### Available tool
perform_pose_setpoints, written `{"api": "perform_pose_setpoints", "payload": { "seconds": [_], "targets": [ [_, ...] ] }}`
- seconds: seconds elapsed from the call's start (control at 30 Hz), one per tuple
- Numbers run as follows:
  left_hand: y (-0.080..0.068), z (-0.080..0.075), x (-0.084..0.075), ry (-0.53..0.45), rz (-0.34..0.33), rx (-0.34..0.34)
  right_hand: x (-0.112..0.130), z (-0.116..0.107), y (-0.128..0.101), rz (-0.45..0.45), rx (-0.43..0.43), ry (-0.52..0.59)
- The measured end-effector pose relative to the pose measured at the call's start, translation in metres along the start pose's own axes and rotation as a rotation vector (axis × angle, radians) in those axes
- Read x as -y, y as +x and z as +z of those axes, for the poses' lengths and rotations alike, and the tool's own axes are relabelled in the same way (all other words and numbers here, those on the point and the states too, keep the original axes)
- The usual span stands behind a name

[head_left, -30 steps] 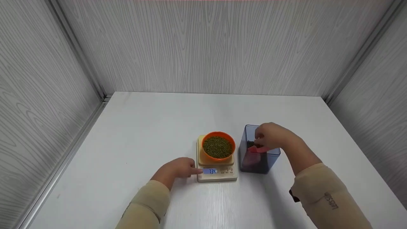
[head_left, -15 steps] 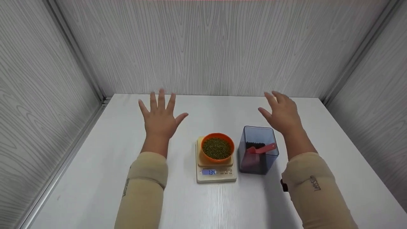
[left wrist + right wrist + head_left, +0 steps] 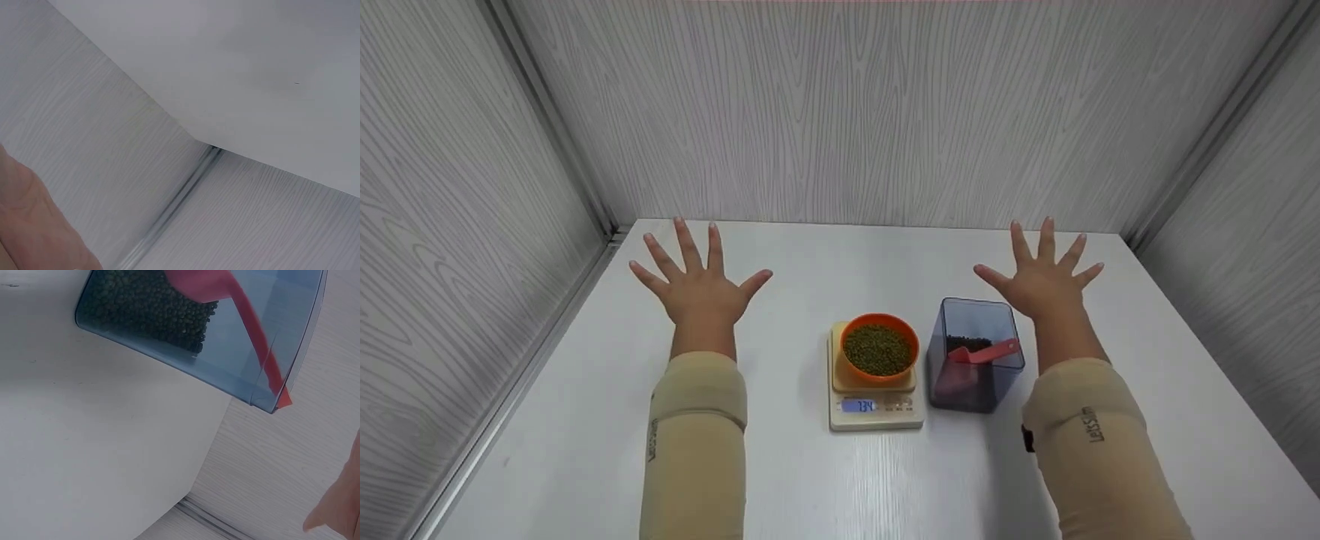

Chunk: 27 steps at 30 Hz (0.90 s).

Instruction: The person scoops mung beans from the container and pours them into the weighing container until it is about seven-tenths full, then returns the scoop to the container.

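Fingers spread wide, my left hand [image 3: 703, 295] is held up over the left part of the table and holds nothing. My right hand [image 3: 1044, 286], spread the same way, is nearest to a clear bluish plastic container [image 3: 982, 319], just beyond its right side. Inside that container are small green beans [image 3: 152, 315] and a red scoop [image 3: 988, 352], its handle leaning on the rim. Left of it, an orange bowl [image 3: 917, 341] full of green beans stands on a cream digital scale [image 3: 896, 420], whose display reads about 734. Only part of each hand shows in the wrist views.
The white table [image 3: 780, 480] carries the scale and container side by side, a narrow gap between them. Wood-grain panels [image 3: 840, 112] enclose it at the back and both sides, with metal strips [image 3: 555, 135] along the corners.
My right hand has let go of the scoop, leaving it in the container. My left hand has left the scale's edge. Both hands have risen forward and moved apart, fingers now spread.
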<state>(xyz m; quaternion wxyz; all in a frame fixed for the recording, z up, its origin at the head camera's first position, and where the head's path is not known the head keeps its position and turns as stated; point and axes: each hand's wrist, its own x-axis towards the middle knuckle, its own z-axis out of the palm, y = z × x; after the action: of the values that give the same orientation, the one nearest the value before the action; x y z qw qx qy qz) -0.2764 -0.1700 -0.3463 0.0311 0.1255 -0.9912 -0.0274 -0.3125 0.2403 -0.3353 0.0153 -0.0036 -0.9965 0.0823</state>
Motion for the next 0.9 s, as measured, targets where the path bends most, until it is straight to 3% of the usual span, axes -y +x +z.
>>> {"api": "perform_pose_setpoints", "payload": {
  "seconds": [0.9],
  "targets": [
    [-0.0018,0.0024,0.0013,0.013,0.03,0.024,-0.006,-0.0008,-0.0019,0.007,0.061,0.001]
  ]
}}
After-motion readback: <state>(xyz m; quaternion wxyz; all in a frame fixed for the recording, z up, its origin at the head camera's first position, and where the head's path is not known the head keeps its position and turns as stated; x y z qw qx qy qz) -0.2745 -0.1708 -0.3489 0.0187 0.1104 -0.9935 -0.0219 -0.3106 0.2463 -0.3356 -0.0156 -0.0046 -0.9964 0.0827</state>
